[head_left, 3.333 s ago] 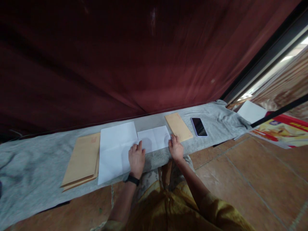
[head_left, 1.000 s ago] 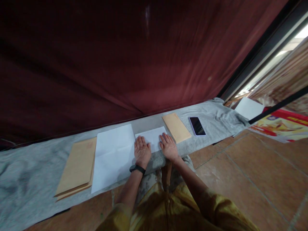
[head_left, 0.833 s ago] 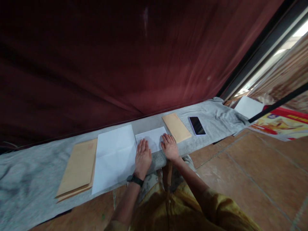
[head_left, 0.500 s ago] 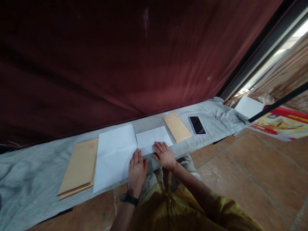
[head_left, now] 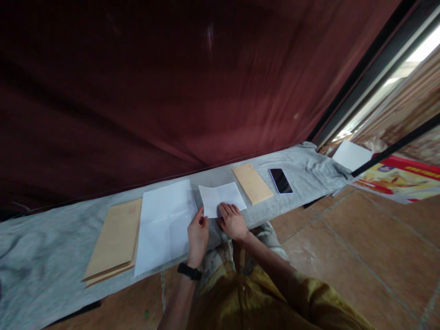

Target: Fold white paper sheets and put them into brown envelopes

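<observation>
A folded sheet of white paper [head_left: 220,193] lies in front of me, its left part raised from the cloth and a crease near its middle. My left hand [head_left: 198,234], with a black band on its wrist, pinches the near left corner of this sheet between thumb and fingers. On the sheet's near edge my right hand [head_left: 234,223] lies flat, fingers stretched out. Larger white sheets [head_left: 165,220] with fold creases lie just left of my left hand. A brown envelope [head_left: 252,183] lies right of the folded sheet.
More brown envelopes [head_left: 113,238] are stacked on the left of the narrow grey cloth-covered bench [head_left: 44,252]. A phone [head_left: 281,181] lies on the right. Behind the bench hangs a dark red curtain [head_left: 192,91]. A colourful printed box [head_left: 402,178] stands at far right.
My left hand has gone from lying flat at the sheets' edges to pinching the folded sheet. The sheet's left part has risen and shifted right. My right hand has stayed nearly still.
</observation>
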A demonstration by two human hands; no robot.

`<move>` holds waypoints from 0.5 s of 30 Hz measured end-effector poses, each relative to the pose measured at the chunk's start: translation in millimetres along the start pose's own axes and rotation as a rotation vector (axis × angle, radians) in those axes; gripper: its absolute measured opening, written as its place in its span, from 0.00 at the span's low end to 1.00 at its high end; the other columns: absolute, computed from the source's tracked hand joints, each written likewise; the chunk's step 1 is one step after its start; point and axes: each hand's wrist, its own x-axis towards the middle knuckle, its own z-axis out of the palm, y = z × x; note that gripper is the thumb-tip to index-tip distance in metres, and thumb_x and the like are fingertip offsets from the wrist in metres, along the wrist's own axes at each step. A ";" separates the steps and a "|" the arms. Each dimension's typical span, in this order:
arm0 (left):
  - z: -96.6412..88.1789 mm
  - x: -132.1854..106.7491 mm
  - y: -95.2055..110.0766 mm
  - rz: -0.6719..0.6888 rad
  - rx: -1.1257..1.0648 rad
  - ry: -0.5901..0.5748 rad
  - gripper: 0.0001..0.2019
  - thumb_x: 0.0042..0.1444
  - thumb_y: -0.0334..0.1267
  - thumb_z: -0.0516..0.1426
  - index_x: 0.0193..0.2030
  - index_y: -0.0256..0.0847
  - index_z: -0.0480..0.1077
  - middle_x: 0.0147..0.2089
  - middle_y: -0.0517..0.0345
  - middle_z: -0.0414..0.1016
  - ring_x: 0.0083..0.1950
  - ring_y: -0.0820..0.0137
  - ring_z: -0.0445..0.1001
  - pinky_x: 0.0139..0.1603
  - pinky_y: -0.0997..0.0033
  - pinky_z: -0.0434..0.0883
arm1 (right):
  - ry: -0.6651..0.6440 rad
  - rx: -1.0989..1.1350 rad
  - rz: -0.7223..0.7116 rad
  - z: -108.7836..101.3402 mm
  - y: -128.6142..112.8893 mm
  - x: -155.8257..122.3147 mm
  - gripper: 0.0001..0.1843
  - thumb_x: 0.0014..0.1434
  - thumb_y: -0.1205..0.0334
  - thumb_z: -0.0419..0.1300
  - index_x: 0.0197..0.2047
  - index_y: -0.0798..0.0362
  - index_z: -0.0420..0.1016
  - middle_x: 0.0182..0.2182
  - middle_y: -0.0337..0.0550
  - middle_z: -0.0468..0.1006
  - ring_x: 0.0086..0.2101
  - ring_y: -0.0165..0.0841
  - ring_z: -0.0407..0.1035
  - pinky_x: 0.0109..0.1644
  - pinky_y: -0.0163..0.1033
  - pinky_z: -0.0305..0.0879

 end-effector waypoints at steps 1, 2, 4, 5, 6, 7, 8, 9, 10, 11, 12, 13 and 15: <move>-0.2 -0.1 6.7 0.047 0.009 -0.004 0.20 0.60 0.39 0.55 0.58 0.39 0.72 0.42 0.52 0.81 0.41 0.65 0.79 0.47 0.63 0.75 | -0.005 0.006 0.014 -2.6 -2.2 2.3 0.26 0.66 0.63 0.54 0.67 0.59 0.65 0.64 0.57 0.69 0.61 0.44 0.66 0.67 0.50 0.58; -0.4 -0.5 13.3 0.091 0.004 -0.015 0.19 0.61 0.39 0.55 0.59 0.41 0.72 0.43 0.52 0.81 0.42 0.65 0.79 0.48 0.63 0.75 | -0.005 0.024 0.031 -6.0 -4.2 4.8 0.25 0.66 0.66 0.53 0.66 0.58 0.66 0.63 0.57 0.70 0.59 0.43 0.68 0.65 0.48 0.61; -1.1 -1.5 23.7 0.157 -0.034 -0.035 0.20 0.63 0.41 0.55 0.62 0.42 0.70 0.45 0.52 0.81 0.45 0.65 0.78 0.51 0.63 0.75 | 0.031 0.118 0.090 -15.6 -7.2 9.6 0.24 0.67 0.69 0.50 0.64 0.57 0.68 0.60 0.56 0.73 0.55 0.42 0.72 0.60 0.46 0.65; -1.5 -1.8 26.6 0.175 -0.054 -0.027 0.22 0.64 0.42 0.55 0.63 0.43 0.68 0.48 0.51 0.80 0.47 0.66 0.78 0.52 0.63 0.75 | 0.075 0.208 0.133 -21.6 -7.8 12.1 0.23 0.67 0.68 0.49 0.63 0.56 0.69 0.58 0.55 0.75 0.52 0.42 0.74 0.58 0.45 0.67; -2.0 -1.9 27.4 0.179 -0.071 -0.006 0.23 0.64 0.44 0.55 0.65 0.44 0.66 0.50 0.50 0.79 0.49 0.65 0.78 0.53 0.62 0.74 | 0.139 0.339 0.189 -28.2 -7.6 14.6 0.21 0.67 0.67 0.49 0.61 0.55 0.71 0.56 0.55 0.77 0.50 0.42 0.75 0.57 0.45 0.68; -2.5 -1.9 26.3 0.166 -0.087 0.021 0.24 0.64 0.45 0.56 0.66 0.44 0.65 0.54 0.48 0.77 0.51 0.65 0.77 0.54 0.62 0.74 | 0.215 0.493 0.248 -35.1 -6.7 17.1 0.19 0.68 0.65 0.49 0.58 0.55 0.73 0.52 0.54 0.80 0.48 0.42 0.76 0.55 0.45 0.69; -2.8 -1.7 23.6 0.134 -0.105 0.049 0.25 0.63 0.47 0.56 0.66 0.44 0.64 0.57 0.47 0.75 0.53 0.64 0.77 0.54 0.61 0.74 | 0.293 0.654 0.303 -42.1 -5.1 19.6 0.18 0.69 0.61 0.50 0.55 0.55 0.75 0.48 0.52 0.82 0.46 0.41 0.76 0.54 0.45 0.70; -2.8 -1.7 20.0 0.081 -0.126 0.068 0.26 0.63 0.48 0.57 0.66 0.44 0.64 0.59 0.45 0.73 0.54 0.64 0.76 0.54 0.61 0.74 | 0.362 0.816 0.351 -48.6 -3.2 22.0 0.18 0.68 0.57 0.51 0.51 0.55 0.76 0.44 0.50 0.83 0.44 0.41 0.76 0.52 0.45 0.71; -2.5 -1.8 16.0 0.010 -0.151 0.074 0.28 0.62 0.48 0.57 0.67 0.43 0.63 0.61 0.43 0.72 0.55 0.63 0.76 0.53 0.61 0.75 | 0.405 0.930 0.375 -54.2 -1.1 24.1 0.19 0.68 0.53 0.51 0.50 0.55 0.76 0.41 0.48 0.83 0.42 0.39 0.76 0.50 0.44 0.72; -1.7 -2.3 12.3 -0.069 -0.183 0.066 0.29 0.62 0.49 0.57 0.67 0.42 0.62 0.62 0.42 0.71 0.55 0.63 0.76 0.53 0.62 0.75 | 0.444 1.079 0.398 -58.6 0.9 25.7 0.19 0.67 0.50 0.51 0.49 0.54 0.75 0.40 0.46 0.83 0.40 0.38 0.76 0.48 0.43 0.73; -0.5 -3.2 9.6 -0.146 -0.223 0.044 0.30 0.62 0.49 0.57 0.68 0.41 0.60 0.62 0.41 0.71 0.55 0.63 0.76 0.53 0.62 0.75 | 0.473 1.225 0.416 -61.2 2.4 26.7 0.19 0.66 0.48 0.53 0.48 0.53 0.74 0.40 0.44 0.82 0.40 0.37 0.77 0.47 0.42 0.74; 1.1 -4.3 8.0 -0.211 -0.271 0.013 0.31 0.63 0.50 0.56 0.69 0.41 0.58 0.61 0.41 0.72 0.55 0.63 0.77 0.53 0.63 0.75 | 0.495 1.371 0.433 -61.7 3.4 26.8 0.18 0.65 0.48 0.54 0.49 0.52 0.73 0.41 0.44 0.82 0.40 0.37 0.77 0.46 0.41 0.75; 5.4 -6.8 8.4 -0.299 -0.394 -0.054 0.33 0.64 0.50 0.55 0.71 0.39 0.54 0.59 0.41 0.75 0.55 0.63 0.77 0.53 0.63 0.75 | 0.525 1.626 0.479 -56.0 3.7 24.7 0.16 0.63 0.48 0.58 0.48 0.50 0.72 0.44 0.43 0.81 0.42 0.37 0.77 0.46 0.41 0.76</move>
